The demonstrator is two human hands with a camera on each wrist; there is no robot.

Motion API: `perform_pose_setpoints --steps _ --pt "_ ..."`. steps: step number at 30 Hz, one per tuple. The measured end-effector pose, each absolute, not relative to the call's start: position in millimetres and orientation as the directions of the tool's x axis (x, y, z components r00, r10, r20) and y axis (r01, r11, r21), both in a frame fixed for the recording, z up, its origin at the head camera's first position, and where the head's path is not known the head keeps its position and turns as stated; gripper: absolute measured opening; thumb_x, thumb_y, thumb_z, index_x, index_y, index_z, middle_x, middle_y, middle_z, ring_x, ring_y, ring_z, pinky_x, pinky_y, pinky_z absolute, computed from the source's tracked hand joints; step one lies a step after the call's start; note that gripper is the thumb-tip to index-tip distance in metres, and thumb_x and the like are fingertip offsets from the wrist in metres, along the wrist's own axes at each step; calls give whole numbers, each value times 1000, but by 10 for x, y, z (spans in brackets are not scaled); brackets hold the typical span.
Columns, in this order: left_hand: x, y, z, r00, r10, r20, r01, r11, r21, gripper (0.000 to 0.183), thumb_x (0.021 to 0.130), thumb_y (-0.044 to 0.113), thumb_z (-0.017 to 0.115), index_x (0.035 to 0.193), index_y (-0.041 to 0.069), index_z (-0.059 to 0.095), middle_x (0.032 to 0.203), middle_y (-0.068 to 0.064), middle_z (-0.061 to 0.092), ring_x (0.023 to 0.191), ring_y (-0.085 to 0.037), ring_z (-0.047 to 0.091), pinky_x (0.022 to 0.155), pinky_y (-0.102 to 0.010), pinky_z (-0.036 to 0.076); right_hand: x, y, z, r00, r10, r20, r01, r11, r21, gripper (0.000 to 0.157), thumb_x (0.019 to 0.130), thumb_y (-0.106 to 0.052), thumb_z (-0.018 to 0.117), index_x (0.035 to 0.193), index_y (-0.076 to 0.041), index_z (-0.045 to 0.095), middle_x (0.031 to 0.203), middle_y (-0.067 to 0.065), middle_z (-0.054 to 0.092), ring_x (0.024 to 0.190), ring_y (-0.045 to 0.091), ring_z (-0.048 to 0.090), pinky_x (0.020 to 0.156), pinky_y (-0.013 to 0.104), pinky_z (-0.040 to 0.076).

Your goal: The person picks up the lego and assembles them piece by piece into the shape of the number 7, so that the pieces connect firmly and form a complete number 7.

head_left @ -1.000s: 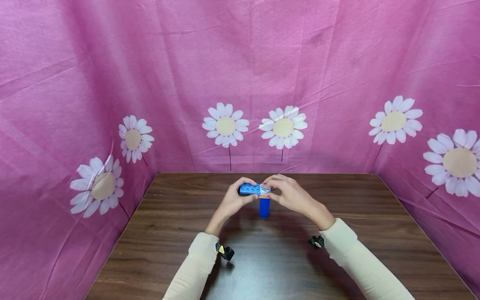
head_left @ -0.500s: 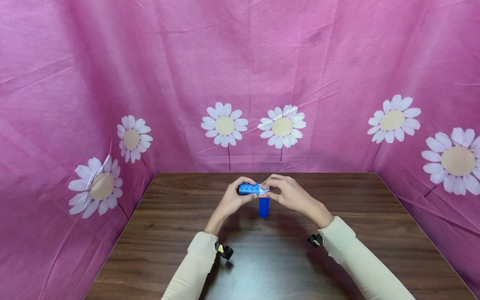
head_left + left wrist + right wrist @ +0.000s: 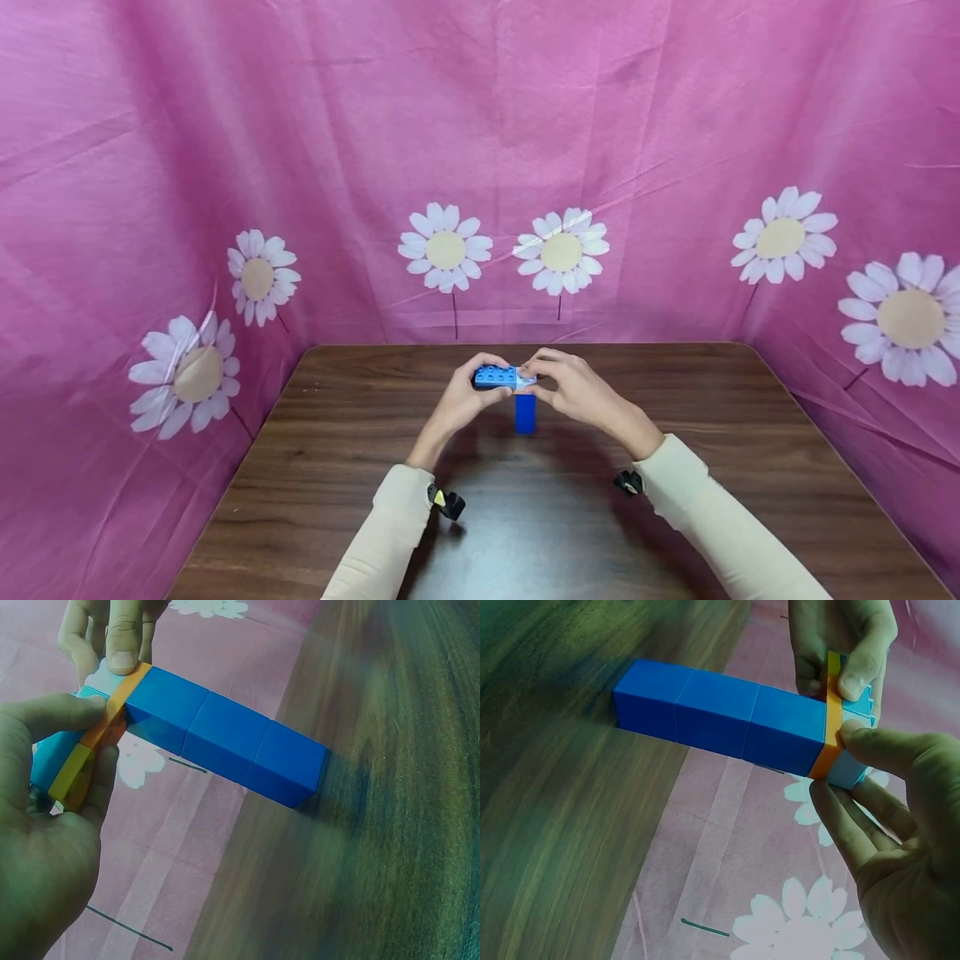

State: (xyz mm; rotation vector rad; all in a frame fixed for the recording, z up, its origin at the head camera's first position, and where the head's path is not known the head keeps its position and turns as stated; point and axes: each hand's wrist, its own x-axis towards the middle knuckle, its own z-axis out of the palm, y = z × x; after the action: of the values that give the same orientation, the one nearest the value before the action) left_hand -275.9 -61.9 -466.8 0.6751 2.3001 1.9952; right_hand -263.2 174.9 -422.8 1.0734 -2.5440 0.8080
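An upright column of three dark blue toy bricks stands on the table, capped by a thin orange brick. On top, a light blue studded brick sticks out leftward beside a pale whitish-blue brick. Beneath the light blue one lies a thin yellow brick. My left hand pinches the light blue brick front and back, thumb nearest me. My right hand pinches the pale brick above the column, its thumb at the near side. The fingers cover parts of both top bricks.
The brown wooden table reaches back to a pink cloth printed with white daisies, which also hangs along both sides. A black wrist device sits at the left cuff, another black device at the right.
Both hands keep their grip on the top bricks, with almost no movement. The whole scene has shifted slightly left in the head view.
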Motion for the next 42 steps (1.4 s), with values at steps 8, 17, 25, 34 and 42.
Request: perform_pose_setpoints --steps 8,17,25,34,42 --pt "-2770 -626 -4673 -908 330 259 309 108 945 33 91 7 82 121 16 71 124 -8 70 105 -17 65 91 -31 54 -2628 1737 -4229 -701 -561 441 -712 583 -391 20 92 -10 84 111 -10 80 113 4 75 101 21 74 83 43 63" --pt "-2753 -623 -4664 -905 330 268 319 110 941 33 91 5 82 122 12 70 124 -10 69 103 -17 64 90 -28 54 -2611 1723 -4244 -728 -541 421 -685 601 -411 17 92 -12 84 109 -13 80 112 2 75 94 21 74 75 41 62" --pt "-2750 -608 -4684 -894 348 284 331 83 940 25 98 13 78 120 12 69 121 -11 69 101 -16 65 88 -28 54 -2591 1734 -4276 -740 -519 427 -670 624 -402 19 93 -13 84 111 -15 81 112 -1 74 91 17 73 73 31 60" --pt "-2750 -595 -4660 -891 357 279 332 95 939 27 97 12 79 122 13 68 124 -11 68 103 -16 65 89 -28 55 -2559 1744 -4296 -749 -505 429 -659 635 -403 21 95 -15 82 115 -15 79 117 1 74 91 21 72 75 39 62" --pt "-2762 -624 -4651 -880 381 283 349 115 930 37 92 0 78 125 9 66 129 -14 66 105 -18 62 92 -30 52 -2566 1739 -4310 -756 -496 428 -649 657 -384 21 95 -20 83 115 -17 78 120 -1 75 93 19 73 77 37 62"
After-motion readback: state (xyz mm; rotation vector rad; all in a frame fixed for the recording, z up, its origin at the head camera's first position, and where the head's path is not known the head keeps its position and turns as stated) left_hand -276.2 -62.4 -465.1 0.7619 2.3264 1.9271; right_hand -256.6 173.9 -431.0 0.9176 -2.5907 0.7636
